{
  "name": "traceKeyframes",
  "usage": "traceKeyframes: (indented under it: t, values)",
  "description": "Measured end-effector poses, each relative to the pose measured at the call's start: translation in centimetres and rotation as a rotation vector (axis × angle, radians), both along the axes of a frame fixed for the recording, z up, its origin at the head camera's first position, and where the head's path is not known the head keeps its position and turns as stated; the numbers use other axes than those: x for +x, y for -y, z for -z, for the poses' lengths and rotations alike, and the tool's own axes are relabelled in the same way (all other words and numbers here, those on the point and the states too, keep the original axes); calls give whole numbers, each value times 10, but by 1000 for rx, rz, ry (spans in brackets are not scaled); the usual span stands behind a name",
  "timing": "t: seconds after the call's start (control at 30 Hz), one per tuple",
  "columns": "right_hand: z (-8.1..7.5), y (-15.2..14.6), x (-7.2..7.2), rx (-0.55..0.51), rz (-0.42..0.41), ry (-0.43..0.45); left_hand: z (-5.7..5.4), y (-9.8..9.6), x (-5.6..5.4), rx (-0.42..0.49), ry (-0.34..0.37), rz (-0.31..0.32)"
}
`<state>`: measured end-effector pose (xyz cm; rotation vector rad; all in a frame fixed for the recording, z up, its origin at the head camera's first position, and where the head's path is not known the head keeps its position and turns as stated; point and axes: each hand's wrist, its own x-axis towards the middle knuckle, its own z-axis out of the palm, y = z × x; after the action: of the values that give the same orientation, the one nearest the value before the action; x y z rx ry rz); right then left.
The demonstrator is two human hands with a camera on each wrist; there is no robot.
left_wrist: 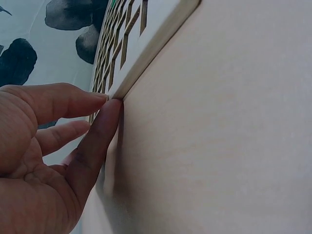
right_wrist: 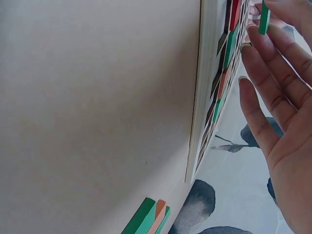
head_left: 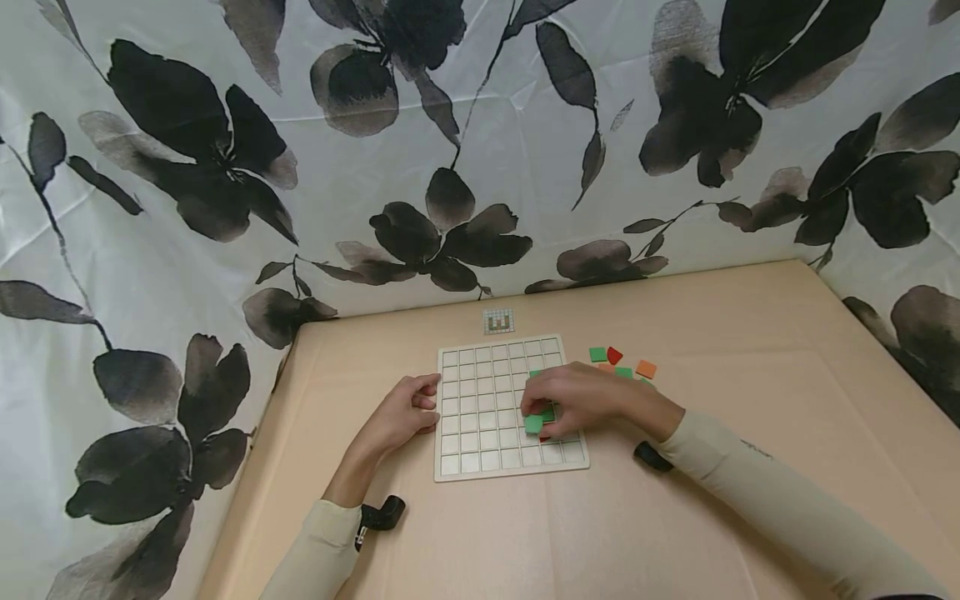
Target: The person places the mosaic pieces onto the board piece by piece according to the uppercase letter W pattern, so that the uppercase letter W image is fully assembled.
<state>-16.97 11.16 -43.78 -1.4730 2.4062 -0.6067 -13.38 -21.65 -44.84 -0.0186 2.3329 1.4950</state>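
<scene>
Between the thumb and fingers of my right hand, a small green square tile is pinched over the right part of a pale gridded board. Other green tiles and a bit of red show on the board, partly covered by that hand. In the right wrist view the held green tile stands edge-on at the fingertips, and red, green and orange pieces sit in the board's cells. My left hand is at the board's left edge, its thumb and index fingertips touching the rim, the other fingers loosely bent.
Loose pieces lie to the right of the board, among them a green tile, a red piece and an orange tile. A small patterned card lies behind the board. Floral cloth hangs along the table's back.
</scene>
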Motion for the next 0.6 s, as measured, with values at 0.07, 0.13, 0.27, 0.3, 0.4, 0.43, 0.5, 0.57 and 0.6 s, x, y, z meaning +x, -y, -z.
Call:
traceKeyframes:
  t: [0.07, 0.13, 0.27, 0.3, 0.4, 0.43, 0.5, 0.57, 0.6]
  values:
    - [-1, 2, 2, 9, 3, -4, 0, 0, 1, -3, -3, -2]
    - [0, 4, 2, 17, 4, -10, 1, 0, 1, -7, -4, -1]
    - [1, 7, 3, 19, -9, -18, 2, 0, 0, -10, 0, -5]
    - [1, 8, 3, 19, -12, -21, 2, 0, -1, -10, 1, -5]
    - [2, 11, 3, 19, -22, -31, 3, 0, -1, -16, 1, -5]
    - [2, 11, 3, 23, -25, -39, 3, 0, -1, -17, 0, -4]
    - [3, 12, 3, 28, -31, -48, 2, 0, -1, -17, -1, -6]
    - [3, 13, 3, 35, -39, -61, 1, 0, 0, -13, 1, -7]
    - [4, 13, 3, 37, -44, -70, 1, 0, 0, -11, 1, -6]
